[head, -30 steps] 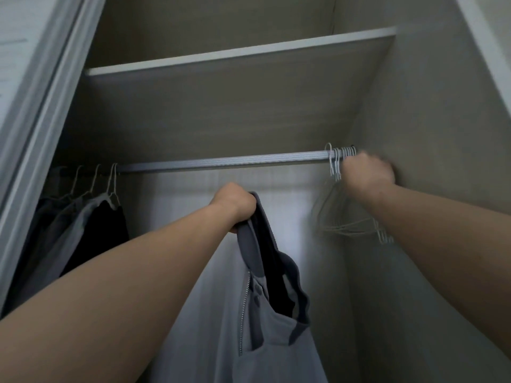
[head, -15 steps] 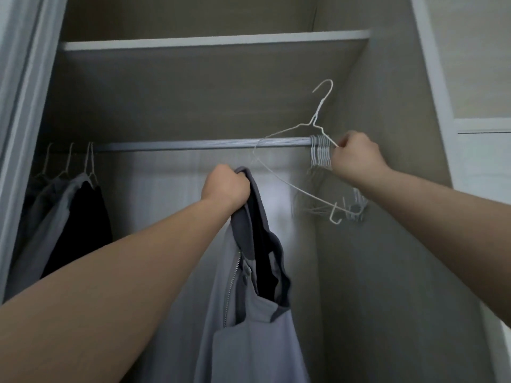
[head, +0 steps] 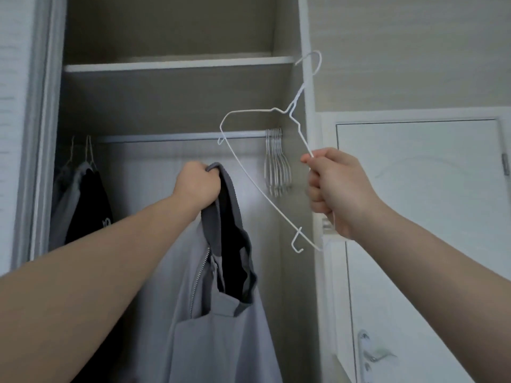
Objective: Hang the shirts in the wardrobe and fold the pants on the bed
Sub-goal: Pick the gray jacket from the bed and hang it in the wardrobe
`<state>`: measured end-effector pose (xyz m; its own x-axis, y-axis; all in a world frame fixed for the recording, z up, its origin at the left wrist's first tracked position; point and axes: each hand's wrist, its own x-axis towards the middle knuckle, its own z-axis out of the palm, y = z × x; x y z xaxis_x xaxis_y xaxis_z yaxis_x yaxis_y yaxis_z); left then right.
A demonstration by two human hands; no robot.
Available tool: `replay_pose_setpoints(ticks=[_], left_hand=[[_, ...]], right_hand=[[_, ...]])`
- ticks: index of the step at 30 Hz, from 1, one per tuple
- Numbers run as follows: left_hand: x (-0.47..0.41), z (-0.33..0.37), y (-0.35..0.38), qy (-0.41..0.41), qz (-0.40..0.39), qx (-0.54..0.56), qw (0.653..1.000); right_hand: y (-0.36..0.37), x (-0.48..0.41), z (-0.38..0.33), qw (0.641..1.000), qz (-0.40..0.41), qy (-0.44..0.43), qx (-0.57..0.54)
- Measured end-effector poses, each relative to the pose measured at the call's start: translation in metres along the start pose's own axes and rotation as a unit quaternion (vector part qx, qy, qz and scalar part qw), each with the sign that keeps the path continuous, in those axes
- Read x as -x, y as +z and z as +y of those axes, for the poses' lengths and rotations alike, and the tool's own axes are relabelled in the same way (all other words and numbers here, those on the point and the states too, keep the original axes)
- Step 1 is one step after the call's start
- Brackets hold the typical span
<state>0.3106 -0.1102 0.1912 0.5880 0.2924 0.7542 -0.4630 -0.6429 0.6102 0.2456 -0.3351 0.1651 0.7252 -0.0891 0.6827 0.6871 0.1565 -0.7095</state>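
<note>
Shirt (head: 221, 327), grey with a zip neck, is hanging in front of the open wardrobe, its collar bunched in the gripping left hand (head: 197, 183), likely keeping the neck open for loading. The right hand (head: 334, 189) is pinching a white wire hanger (head: 290, 113) by one shoulder, hook upward, crossing the wardrobe side panel (head: 309, 106). Bare rail (head: 166, 138) is lying open between hung clothes (head: 83, 200) and spare hangers (head: 276, 164).
</note>
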Motion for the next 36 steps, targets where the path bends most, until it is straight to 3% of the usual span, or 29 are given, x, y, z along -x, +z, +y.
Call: replay_pose_setpoints(ticks=[9, 17, 24, 30, 36], left_hand=[[0.176, 0.037, 0.009, -0.065, -0.034, -0.086, 0.994], [0.28, 0.061, 0.016, -0.123, -0.095, -0.103, 0.983], [0.36, 0.074, 0.021, -0.145, -0.179, -0.101, 0.968], [0.4, 0.092, 0.023, -0.111, -0.24, -0.149, 0.953], [0.429, 0.105, 0.031, -0.153, -0.251, -0.092, 0.951]], right_hand=[[-0.119, 0.153, -0.046, 0.998, -0.026, 0.047, -0.03], [-0.219, 0.257, -0.055, 0.997, 0.025, 0.043, -0.062], [-0.263, 0.301, -0.041, 0.986, -0.004, 0.16, 0.041], [-0.294, 0.368, -0.052, 0.982, -0.048, 0.164, 0.082], [-0.316, 0.442, -0.055, 0.979, -0.05, 0.153, 0.125]])
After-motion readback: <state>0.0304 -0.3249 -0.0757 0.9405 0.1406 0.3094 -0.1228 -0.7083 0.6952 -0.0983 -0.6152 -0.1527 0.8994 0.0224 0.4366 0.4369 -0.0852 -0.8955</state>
